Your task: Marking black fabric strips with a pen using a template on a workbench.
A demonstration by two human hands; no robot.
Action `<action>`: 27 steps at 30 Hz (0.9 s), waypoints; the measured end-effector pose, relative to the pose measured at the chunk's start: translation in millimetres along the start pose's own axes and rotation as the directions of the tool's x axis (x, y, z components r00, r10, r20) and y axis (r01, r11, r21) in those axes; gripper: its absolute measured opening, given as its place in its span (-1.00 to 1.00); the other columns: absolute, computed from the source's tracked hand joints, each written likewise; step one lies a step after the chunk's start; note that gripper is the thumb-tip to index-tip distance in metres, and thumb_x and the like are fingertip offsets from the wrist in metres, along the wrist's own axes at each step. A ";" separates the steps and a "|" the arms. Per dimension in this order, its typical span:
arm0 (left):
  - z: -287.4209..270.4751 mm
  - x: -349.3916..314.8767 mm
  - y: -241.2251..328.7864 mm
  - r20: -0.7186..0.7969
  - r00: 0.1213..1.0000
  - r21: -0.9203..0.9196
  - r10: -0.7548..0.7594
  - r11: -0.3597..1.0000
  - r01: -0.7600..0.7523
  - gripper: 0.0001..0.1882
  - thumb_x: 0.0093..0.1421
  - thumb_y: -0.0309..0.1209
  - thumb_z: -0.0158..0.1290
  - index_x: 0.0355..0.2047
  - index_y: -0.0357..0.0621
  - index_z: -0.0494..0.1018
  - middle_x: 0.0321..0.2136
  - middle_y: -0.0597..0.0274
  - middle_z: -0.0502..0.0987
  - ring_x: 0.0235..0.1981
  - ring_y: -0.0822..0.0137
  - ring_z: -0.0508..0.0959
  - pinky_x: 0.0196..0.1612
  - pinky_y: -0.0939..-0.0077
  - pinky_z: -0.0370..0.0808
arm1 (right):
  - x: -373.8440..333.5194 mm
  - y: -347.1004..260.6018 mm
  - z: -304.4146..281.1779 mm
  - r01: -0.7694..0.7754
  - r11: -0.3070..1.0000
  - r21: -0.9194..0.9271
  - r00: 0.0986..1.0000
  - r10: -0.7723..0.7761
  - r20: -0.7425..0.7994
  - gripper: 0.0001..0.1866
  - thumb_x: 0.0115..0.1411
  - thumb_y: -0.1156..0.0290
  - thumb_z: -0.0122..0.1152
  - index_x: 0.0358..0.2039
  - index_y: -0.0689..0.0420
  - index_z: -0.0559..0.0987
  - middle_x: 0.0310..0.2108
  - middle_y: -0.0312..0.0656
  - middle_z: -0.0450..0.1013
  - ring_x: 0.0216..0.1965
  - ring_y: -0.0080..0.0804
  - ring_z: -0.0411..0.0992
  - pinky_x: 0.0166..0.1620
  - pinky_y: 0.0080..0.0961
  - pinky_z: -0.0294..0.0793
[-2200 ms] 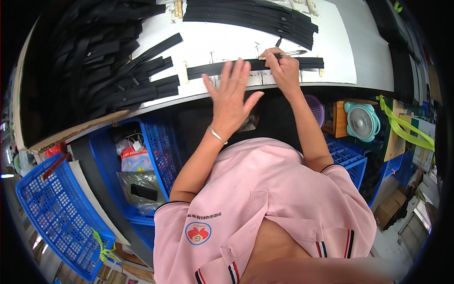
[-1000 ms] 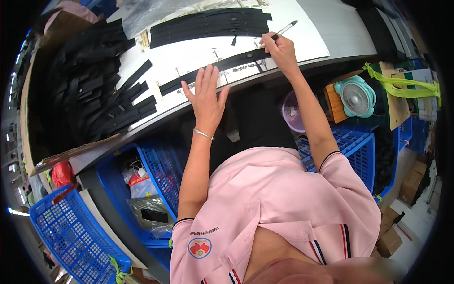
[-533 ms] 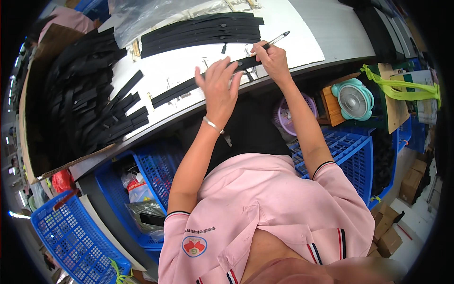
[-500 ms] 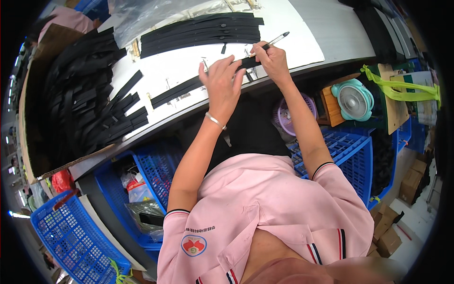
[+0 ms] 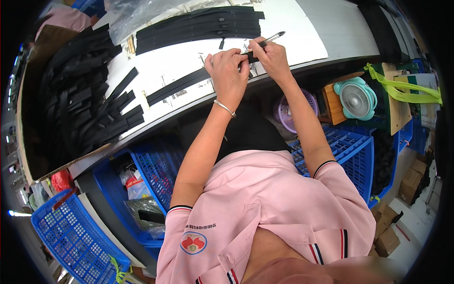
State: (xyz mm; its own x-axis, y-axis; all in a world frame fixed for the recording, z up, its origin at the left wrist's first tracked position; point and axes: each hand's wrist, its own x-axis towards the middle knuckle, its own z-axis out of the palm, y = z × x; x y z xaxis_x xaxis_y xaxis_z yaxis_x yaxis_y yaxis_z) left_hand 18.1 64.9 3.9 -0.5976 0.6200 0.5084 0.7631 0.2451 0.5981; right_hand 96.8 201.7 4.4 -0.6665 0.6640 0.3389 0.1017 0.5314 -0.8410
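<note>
A long black zipper (image 5: 182, 85) lies along the white board near the table's front edge. My left hand (image 5: 229, 71) is over its right part, fingers bent and closed on the strip. Just to the right, my right hand (image 5: 274, 60) grips a clear pen with a dark end (image 5: 275, 37), tilted up to the right. Its tip is hidden behind the fingers, close to the zipper's right end. Behind both hands lies a neat row of black zippers (image 5: 198, 31), one small pull hanging toward me.
At the left, a cardboard box (image 5: 71, 166) is heaped with loose black strips (image 5: 75, 94). Clear plastic sheeting (image 5: 135, 19) lies at the back. Below the table are blue crates (image 5: 80, 232), a purple basket (image 5: 286, 118) and a teal fan (image 5: 355, 98).
My left hand has come down and right, from raised with spread fingers to closed on the zipper. The right hand stays near the zipper's right end with the pen.
</note>
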 end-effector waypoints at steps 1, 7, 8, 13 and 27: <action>0.2 -0.3 0.2 -0.003 1.000 0.014 0.007 1.000 -0.007 -0.90 0.12 -0.38 0.27 -0.33 -0.02 0.68 -0.16 0.42 0.65 -0.01 0.26 0.52 0.29 0.07 0.15 | -0.1 0.1 -0.5 -0.035 0.996 0.081 0.999 0.035 0.003 -0.70 0.32 0.27 0.23 -0.45 0.21 0.67 -0.61 -0.23 0.56 -0.61 -0.54 0.48 -0.49 -0.54 0.42; 2.0 -2.3 0.8 -0.026 0.999 0.009 0.026 1.000 -0.025 -0.93 0.11 -0.40 0.27 -0.36 -0.04 0.66 -0.18 0.42 0.65 -0.02 0.25 0.51 0.29 -0.01 0.14 | -4.4 -0.4 -9.1 0.007 0.995 0.095 0.997 -0.014 0.077 -0.70 0.28 0.28 0.24 -0.48 0.23 0.65 -0.63 -0.24 0.54 -0.60 -0.55 0.49 -0.49 -0.54 0.43; 2.6 -2.0 1.1 -0.043 0.999 -0.011 0.031 0.999 -0.032 -0.95 0.10 -0.42 0.27 -0.40 -0.07 0.64 -0.20 0.39 0.63 -0.04 0.23 0.50 0.30 -0.08 0.12 | -4.7 -0.8 -9.0 0.011 0.996 0.086 0.997 -0.018 0.077 -0.71 0.28 0.28 0.24 -0.48 0.23 0.65 -0.64 -0.23 0.54 -0.61 -0.53 0.49 -0.49 -0.53 0.43; 2.1 -2.3 0.1 -0.032 0.999 -0.003 0.020 1.000 -0.020 -0.93 0.12 -0.39 0.26 -0.38 -0.03 0.67 -0.18 0.41 0.65 -0.03 0.24 0.51 0.29 -0.01 0.14 | -4.8 2.2 -7.2 0.042 0.998 0.050 0.995 -0.046 0.083 -0.72 0.27 0.28 0.25 -0.48 0.22 0.65 -0.65 -0.20 0.53 -0.62 -0.48 0.50 -0.49 -0.50 0.44; -19.5 -21.7 4.2 -0.001 0.997 0.101 0.072 0.992 -0.071 -0.69 0.22 -0.34 0.23 -0.02 -0.06 0.62 0.14 0.15 0.51 0.26 0.06 0.37 0.38 -0.26 -0.03 | -10.3 0.8 -14.2 -0.117 0.939 0.324 0.993 0.107 0.049 -0.74 0.38 0.42 0.14 -0.42 0.27 0.64 -0.46 -0.27 0.60 -0.49 -0.66 0.45 -0.40 -0.67 0.41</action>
State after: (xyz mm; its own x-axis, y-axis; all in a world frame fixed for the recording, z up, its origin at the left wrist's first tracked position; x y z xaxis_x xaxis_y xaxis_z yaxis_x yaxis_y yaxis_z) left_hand 29.4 38.0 7.5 -0.5414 0.6355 0.5505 0.8248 0.2744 0.4944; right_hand 114.2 202.8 6.3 -0.6871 0.6906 0.2257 -0.0655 0.2505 -0.9659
